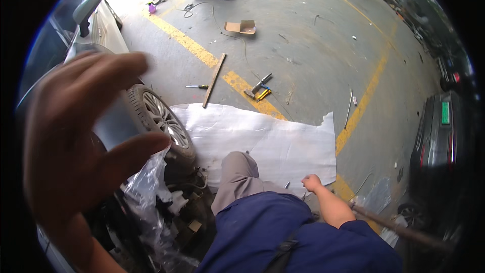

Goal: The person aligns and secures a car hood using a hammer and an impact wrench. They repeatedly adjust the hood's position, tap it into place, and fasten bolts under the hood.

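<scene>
Left hand raised by the plastic sheet, right hand down on the floor covering.

From the head view I saw my left hand [76, 146], blurred, its grip spread wide and holding nothing, thumb tip at the clear plastic sheet [146, 187] that hung at 7 o'clock under the car wheel [161, 121]. My right hand [311, 182], at 5 o'clock, was a loose fist resting on the white floor sheet [268, 141]; I couldn't tell whether it held anything. I judged that pinching the plastic firmly near its top edge would suit, as thin film slips.
</scene>
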Demonstrator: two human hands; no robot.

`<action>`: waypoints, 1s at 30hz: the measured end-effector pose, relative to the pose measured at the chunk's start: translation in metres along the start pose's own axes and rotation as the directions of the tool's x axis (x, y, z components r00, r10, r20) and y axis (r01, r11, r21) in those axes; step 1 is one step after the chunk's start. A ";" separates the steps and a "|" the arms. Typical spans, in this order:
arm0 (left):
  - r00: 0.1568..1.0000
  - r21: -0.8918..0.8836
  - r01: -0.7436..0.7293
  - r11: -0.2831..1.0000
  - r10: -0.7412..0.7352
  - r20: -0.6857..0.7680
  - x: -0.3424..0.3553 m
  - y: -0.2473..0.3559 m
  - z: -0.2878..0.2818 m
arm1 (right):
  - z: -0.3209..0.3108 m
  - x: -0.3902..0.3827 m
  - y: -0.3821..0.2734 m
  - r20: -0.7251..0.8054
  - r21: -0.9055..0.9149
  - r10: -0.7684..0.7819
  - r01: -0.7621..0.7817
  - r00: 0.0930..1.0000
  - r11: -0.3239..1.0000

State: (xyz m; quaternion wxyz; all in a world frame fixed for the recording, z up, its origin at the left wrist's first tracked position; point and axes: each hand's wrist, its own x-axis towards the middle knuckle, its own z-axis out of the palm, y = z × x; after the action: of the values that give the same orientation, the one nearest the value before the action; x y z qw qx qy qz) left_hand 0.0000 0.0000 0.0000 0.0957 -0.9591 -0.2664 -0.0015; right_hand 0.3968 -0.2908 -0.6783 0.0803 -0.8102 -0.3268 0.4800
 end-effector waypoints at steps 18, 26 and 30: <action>0.519 -0.384 0.822 0.420 -0.278 0.808 0.456 0.017 0.953 | -0.274 0.205 -0.081 -0.429 0.295 0.403 -0.296 0.808 0.908; 0.420 -0.208 0.895 0.394 -0.592 0.688 0.579 0.100 1.246 | -0.347 0.319 0.113 -0.160 0.331 0.650 -0.580 0.743 0.744; 0.367 -0.142 0.911 0.387 -0.605 0.707 0.580 0.075 1.291 | -0.375 0.406 0.090 -0.117 0.078 0.601 -0.596 0.790 0.799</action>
State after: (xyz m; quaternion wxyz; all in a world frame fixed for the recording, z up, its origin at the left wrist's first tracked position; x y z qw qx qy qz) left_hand 0.4744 0.4710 -1.2500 -0.2590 -0.6471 -0.7001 0.1553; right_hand 0.8814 -0.0448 -0.8150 -0.0388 -0.9010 -0.0384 0.4303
